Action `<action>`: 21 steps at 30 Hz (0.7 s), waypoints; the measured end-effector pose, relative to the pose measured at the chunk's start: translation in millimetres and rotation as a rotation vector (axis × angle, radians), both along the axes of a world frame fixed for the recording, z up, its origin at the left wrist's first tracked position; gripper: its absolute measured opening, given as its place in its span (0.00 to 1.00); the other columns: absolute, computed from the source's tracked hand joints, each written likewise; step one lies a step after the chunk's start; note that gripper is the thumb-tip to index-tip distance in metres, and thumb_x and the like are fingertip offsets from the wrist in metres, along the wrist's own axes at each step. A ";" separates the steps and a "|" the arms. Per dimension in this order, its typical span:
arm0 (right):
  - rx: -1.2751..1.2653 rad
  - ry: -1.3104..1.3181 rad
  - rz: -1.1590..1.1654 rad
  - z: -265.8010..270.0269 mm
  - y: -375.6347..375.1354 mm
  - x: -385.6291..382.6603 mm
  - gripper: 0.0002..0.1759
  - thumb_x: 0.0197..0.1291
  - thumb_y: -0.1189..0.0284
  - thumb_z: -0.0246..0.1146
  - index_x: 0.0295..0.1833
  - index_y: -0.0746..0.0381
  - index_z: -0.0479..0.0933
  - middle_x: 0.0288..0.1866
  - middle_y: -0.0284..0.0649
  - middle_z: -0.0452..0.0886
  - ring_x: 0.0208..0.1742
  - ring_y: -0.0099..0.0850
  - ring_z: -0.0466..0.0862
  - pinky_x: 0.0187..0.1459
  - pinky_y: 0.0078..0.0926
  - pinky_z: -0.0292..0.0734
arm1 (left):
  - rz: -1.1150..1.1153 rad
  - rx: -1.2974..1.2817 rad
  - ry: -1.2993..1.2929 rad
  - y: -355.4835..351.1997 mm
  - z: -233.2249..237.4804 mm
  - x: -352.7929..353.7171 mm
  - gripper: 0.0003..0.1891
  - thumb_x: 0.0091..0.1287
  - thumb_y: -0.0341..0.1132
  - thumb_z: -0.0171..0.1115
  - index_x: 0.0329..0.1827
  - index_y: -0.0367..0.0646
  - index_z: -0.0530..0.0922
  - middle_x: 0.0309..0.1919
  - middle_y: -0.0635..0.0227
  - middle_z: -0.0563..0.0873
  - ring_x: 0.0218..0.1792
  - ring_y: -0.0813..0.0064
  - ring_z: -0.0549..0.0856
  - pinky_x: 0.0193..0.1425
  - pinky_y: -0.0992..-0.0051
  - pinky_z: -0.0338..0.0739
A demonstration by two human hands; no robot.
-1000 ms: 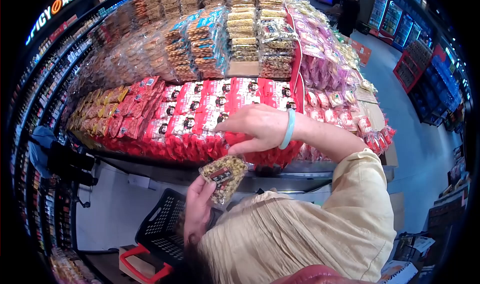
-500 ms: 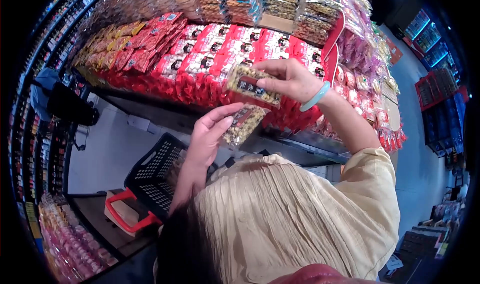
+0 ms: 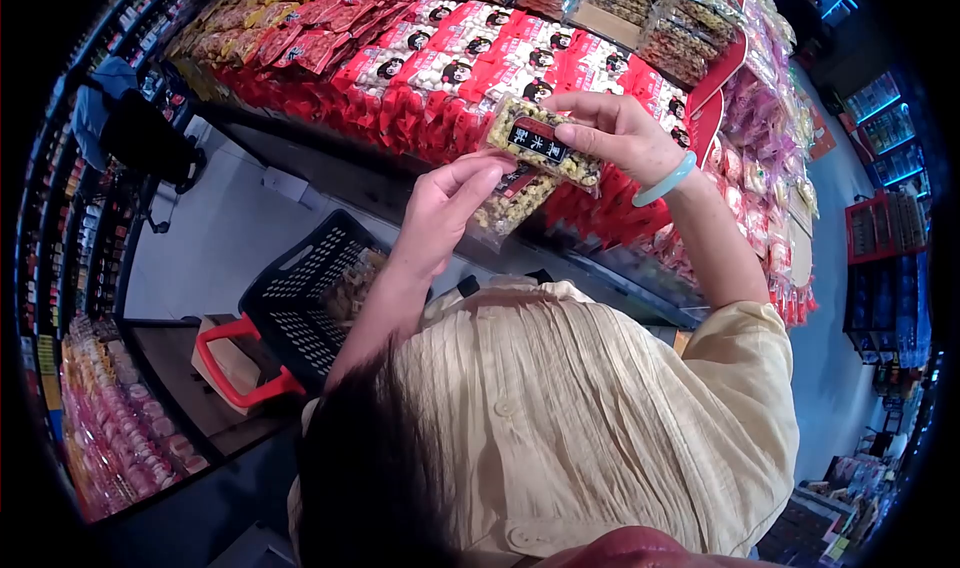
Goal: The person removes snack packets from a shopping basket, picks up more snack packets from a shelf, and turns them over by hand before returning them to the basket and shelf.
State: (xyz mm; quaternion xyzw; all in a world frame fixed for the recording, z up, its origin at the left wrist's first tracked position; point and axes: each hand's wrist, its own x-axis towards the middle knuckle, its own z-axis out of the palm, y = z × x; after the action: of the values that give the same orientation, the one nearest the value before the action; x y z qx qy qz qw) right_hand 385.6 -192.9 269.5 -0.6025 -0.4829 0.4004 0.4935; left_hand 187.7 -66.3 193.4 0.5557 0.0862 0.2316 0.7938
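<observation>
My right hand point(image 3: 625, 140), a pale green bangle on its wrist, pinches a clear-wrapped puffed-grain bar point(image 3: 580, 171) by its right end. A dark label with white characters faces up on that bar. Lower and to the left, my left hand point(image 3: 450, 203) grips a second wrapped grain bar point(image 3: 515, 211) between thumb and fingers. The right-hand bar overlaps the upper part of the second one and hides some of its label. Both bars are above the front edge of the snack display.
Red-and-white snack bags point(image 3: 455, 73) fill the display, with more grain bars point(image 3: 680, 38) behind. A dark shopping basket point(image 3: 300, 288) with red handles holds some packets, left of my body. Shelves line the far left, where a person in a blue top point(image 3: 115, 76) stands.
The view has shifted, so the display sits higher and the hands further right. The two bars have come closer and now overlap more. Both hands keep their hold.
</observation>
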 end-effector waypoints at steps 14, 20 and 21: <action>0.072 -0.349 0.055 11.6 2.1 -5.8 0.28 0.62 0.56 0.65 0.57 0.68 0.76 0.44 0.41 0.83 0.46 0.26 0.81 0.49 0.25 0.75 | -0.023 -0.120 0.048 2.4 9.7 4.5 0.15 0.71 0.36 0.59 0.53 0.33 0.80 0.41 0.68 0.86 0.40 0.85 0.82 0.47 0.82 0.76; 0.265 -1.171 0.057 16.0 8.4 -13.9 0.33 0.50 0.55 0.70 0.57 0.65 0.75 0.40 0.46 0.77 0.45 0.43 0.75 0.49 0.39 0.69 | -0.035 -0.130 0.060 4.4 10.3 14.6 0.14 0.72 0.35 0.58 0.51 0.33 0.80 0.40 0.68 0.86 0.39 0.86 0.82 0.45 0.82 0.76; 0.267 -1.175 0.050 17.6 10.1 -13.8 0.33 0.50 0.55 0.70 0.57 0.65 0.75 0.40 0.46 0.77 0.45 0.43 0.75 0.49 0.39 0.69 | -0.040 -0.124 0.058 5.2 11.2 16.4 0.14 0.72 0.35 0.58 0.51 0.33 0.80 0.40 0.68 0.86 0.39 0.86 0.82 0.45 0.82 0.76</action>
State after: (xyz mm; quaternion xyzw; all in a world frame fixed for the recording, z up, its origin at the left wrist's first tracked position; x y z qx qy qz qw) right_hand 371.7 -182.8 287.1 -0.6441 -0.7349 -0.0521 0.2059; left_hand 204.1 -61.1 204.7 0.5135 0.1122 0.1940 0.8283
